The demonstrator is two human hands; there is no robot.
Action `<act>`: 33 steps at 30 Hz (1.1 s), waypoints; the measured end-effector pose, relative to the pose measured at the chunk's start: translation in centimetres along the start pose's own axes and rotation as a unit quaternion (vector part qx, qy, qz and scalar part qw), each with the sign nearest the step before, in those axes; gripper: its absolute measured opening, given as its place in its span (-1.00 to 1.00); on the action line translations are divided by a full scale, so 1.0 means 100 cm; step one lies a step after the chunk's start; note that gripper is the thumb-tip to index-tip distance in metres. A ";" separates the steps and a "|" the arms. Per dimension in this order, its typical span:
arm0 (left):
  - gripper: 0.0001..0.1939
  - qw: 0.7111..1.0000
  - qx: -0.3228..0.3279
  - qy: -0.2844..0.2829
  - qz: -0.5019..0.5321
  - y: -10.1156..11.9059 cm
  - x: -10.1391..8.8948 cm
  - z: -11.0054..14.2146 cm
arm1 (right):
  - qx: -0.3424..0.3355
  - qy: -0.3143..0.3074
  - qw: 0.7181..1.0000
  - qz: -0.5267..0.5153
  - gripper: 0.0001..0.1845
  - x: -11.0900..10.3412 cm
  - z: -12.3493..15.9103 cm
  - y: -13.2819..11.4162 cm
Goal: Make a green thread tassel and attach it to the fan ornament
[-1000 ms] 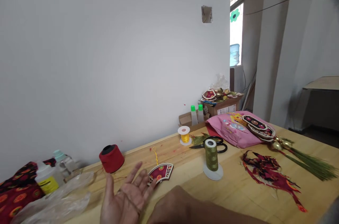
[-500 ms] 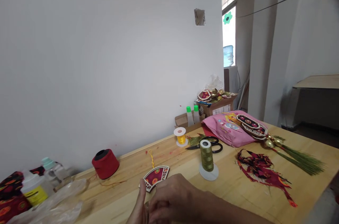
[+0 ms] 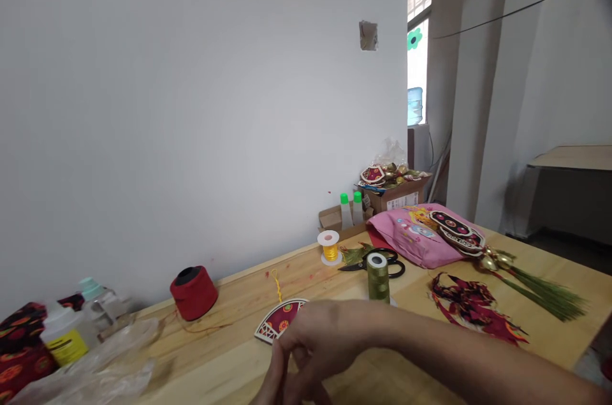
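My right hand [image 3: 327,335] reaches in from the right at the bottom, fingers bent and pressed together. Beneath it, my left hand [image 3: 271,376] shows little more than its thumb, meeting the right fingertips. Whatever the fingers pinch is hidden behind them. Just beyond lies a fan-shaped ornament [image 3: 272,323] with a pale border, dark red patterned cloth and a twisted yellow cord loop [image 3: 278,287]; my right hand covers part of it. An olive-green thread spool [image 3: 378,282] stands upright behind my right wrist.
Black scissors [image 3: 356,266] and a yellow cord spool [image 3: 329,252] lie farther back. A pink cloth bag [image 3: 406,239] carries a tasselled ornament [image 3: 454,231]. Red fabric scraps [image 3: 473,309] are at right. Leftward are a red thread cone [image 3: 194,293], bottles [image 3: 67,335] and clear plastic [image 3: 109,354].
My right hand and forearm have risen and swung forward, now covering the right part of the fan ornament and the green spool's base. Both hands stay together. The view has shifted slightly.
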State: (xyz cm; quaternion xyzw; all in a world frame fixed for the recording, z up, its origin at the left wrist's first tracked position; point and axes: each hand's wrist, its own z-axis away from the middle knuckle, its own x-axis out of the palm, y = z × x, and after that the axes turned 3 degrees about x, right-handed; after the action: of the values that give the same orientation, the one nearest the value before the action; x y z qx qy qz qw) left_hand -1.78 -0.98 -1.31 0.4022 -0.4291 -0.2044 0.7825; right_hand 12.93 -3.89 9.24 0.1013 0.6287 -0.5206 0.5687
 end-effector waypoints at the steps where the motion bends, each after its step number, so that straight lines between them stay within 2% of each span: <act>1: -0.26 0.999 -0.010 -0.018 -0.035 0.001 0.001 0.000 | -0.002 0.011 0.998 0.058 -0.78 -0.010 0.001 -0.004; 4: -0.18 0.995 -0.003 -0.051 -0.086 0.008 0.008 0.005 | 0.000 0.056 0.985 0.166 -0.82 -0.033 -0.003 -0.008; 7: -0.15 0.996 0.027 -0.065 -0.063 0.015 0.018 0.012 | -0.025 0.134 0.982 0.132 -0.83 -0.033 -0.011 0.002; 11: -0.09 0.996 0.060 -0.058 0.018 0.020 0.026 0.020 | -0.089 0.277 0.957 0.006 -0.81 0.001 -0.027 0.025; 14: -0.07 0.997 0.041 -0.020 0.060 0.019 0.031 0.023 | -0.125 0.365 0.918 -0.097 -0.81 0.028 -0.036 0.036; 16: -0.06 0.997 0.020 -0.019 0.078 0.019 0.034 0.022 | -0.145 0.400 0.893 -0.147 -0.80 0.037 -0.037 0.038; 19: -0.06 0.993 0.014 -0.056 0.100 0.021 0.034 0.020 | -0.161 0.421 0.874 -0.185 -0.82 0.040 -0.033 0.038; 22: -0.06 0.988 0.015 -0.095 0.123 0.025 0.029 0.019 | -0.146 0.427 0.869 -0.202 -0.83 0.039 -0.028 0.038; 26: -0.05 0.984 -0.014 -0.121 0.129 0.026 0.024 0.018 | -0.133 0.438 0.857 -0.236 -0.82 0.039 -0.026 0.036; 30: 0.09 0.982 -0.010 -0.156 0.103 0.018 0.025 0.012 | -0.162 0.441 0.834 -0.289 -0.84 0.037 -0.023 0.028; 33: 0.12 0.983 -0.026 -0.174 0.047 0.010 0.022 0.008 | -0.161 0.443 0.814 -0.339 -0.84 0.036 -0.021 0.025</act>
State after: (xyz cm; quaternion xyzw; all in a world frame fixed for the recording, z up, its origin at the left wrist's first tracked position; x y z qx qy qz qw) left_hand -1.22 -2.22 0.84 0.3194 -0.5717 -0.2453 0.7149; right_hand 12.21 -2.81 4.59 0.0081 0.8822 -0.4702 0.0249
